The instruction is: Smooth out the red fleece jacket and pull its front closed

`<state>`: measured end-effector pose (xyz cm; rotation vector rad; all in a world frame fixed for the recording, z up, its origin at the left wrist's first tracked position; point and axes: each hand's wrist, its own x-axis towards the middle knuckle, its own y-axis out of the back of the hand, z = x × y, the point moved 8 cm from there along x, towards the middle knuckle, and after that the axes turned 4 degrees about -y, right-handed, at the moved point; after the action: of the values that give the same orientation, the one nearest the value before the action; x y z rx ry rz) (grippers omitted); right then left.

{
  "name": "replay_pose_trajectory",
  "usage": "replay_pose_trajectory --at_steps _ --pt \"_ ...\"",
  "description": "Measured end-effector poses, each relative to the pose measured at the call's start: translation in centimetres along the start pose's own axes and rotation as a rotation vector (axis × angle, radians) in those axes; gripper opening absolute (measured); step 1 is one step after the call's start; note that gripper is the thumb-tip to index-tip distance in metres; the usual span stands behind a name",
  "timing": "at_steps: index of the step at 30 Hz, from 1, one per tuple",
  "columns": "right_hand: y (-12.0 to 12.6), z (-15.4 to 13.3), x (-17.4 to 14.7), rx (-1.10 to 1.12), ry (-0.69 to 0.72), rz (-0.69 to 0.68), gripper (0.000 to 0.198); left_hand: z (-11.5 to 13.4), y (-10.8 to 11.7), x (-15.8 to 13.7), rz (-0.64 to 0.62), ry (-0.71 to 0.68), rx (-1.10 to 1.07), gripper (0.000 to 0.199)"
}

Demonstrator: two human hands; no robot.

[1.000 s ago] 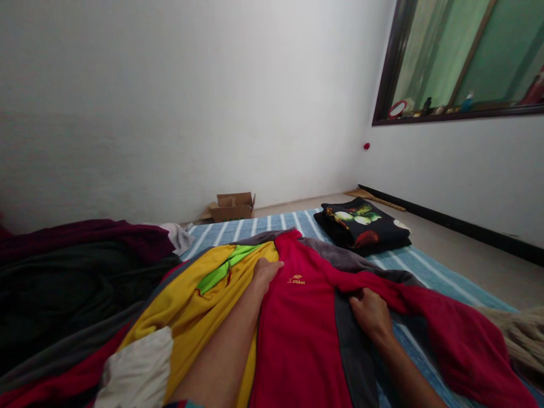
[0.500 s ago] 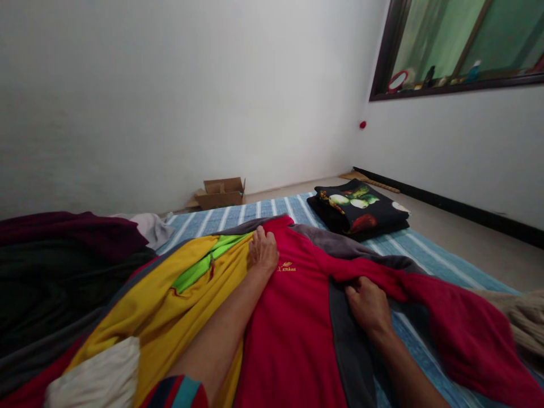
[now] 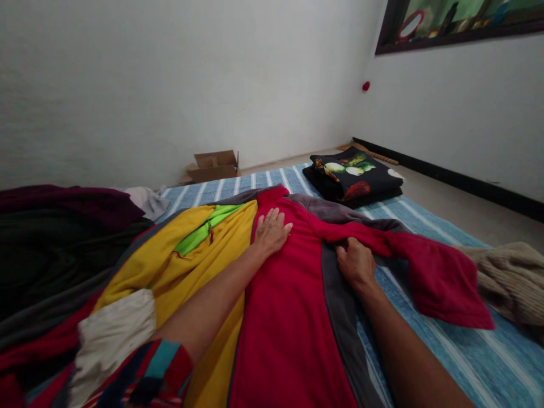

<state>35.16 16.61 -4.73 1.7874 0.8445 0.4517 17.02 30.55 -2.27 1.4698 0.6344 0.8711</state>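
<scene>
1. Your left hand (image 3: 273, 231) lies flat, fingers spread wide, on the chest of the red fleece garment (image 3: 289, 306); it grips nothing.
2. Your right hand (image 3: 355, 263) is closed, fingers curled around a fold of the red fleece garment where its grey side panel (image 3: 338, 300) meets the sleeve.
3. The red fleece garment lies spread front-up on the blue striped mat (image 3: 467, 351), with its collar toward the far wall. Its sleeve (image 3: 429, 277) trails outward past your right hand, not yet folded in.
4. Judged from this layout, the body is smoothed and the folding itself is barely begun; sleeves and length remain.
5. Left of the red garment lies a yellow garment (image 3: 187, 272) with a green stripe; beyond its collar sits a folded black fruit-print cloth (image 3: 355, 178).
6. A cardboard box (image 3: 215, 164) stands by the wall beyond the red garment; a beige knit (image 3: 505, 277) lies past its sleeve.
7. Compared with half a second ago, your left hand has slid from the collar edge onto the chest, covering the gold logo, and the view has tilted downward.
</scene>
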Motion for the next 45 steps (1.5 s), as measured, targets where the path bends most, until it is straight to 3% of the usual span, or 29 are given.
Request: replay_pose_trajectory --at_steps 4,8,13,17,21,25,30,34,45 --pt "0.0 0.0 0.0 0.014 0.004 -0.005 0.033 5.5 0.4 -7.6 -0.118 -0.188 -0.094 0.053" --pt "0.1 -0.1 -0.1 0.037 0.004 0.003 0.033 7.3 -0.2 -12.0 -0.184 -0.298 -0.116 0.060" --pt "0.6 -0.1 -0.2 0.089 0.003 0.007 0.033 6.9 0.1 -12.8 -0.146 -0.307 -0.080 0.057" --pt "0.6 0.7 -1.0 0.158 0.035 -0.046 0.032 7.3 1.0 -15.1 -0.176 -0.295 -0.112 0.052" --pt "-0.3 1.8 -3.8 0.259 0.089 -0.188 0.028 7.0 2.2 -18.4 -0.179 -0.251 -0.191 0.048" --pt "-1.0 2.6 -6.9 0.308 0.115 -0.283 0.028 6.5 3.4 -21.3 -0.081 -0.262 -0.224 0.041" --pt "-0.4 2.6 -8.1 0.226 0.178 -0.170 0.016 5.1 4.7 -24.9 0.054 -0.264 -0.236 0.040" --pt "-0.3 2.6 -8.1 0.152 0.194 -0.076 0.018 3.4 5.1 -27.8 0.110 -0.246 -0.229 0.040" --pt "-0.7 3.0 -8.3 0.115 0.234 -0.059 0.020 3.2 6.0 -31.6 0.174 -0.248 -0.247 0.051"
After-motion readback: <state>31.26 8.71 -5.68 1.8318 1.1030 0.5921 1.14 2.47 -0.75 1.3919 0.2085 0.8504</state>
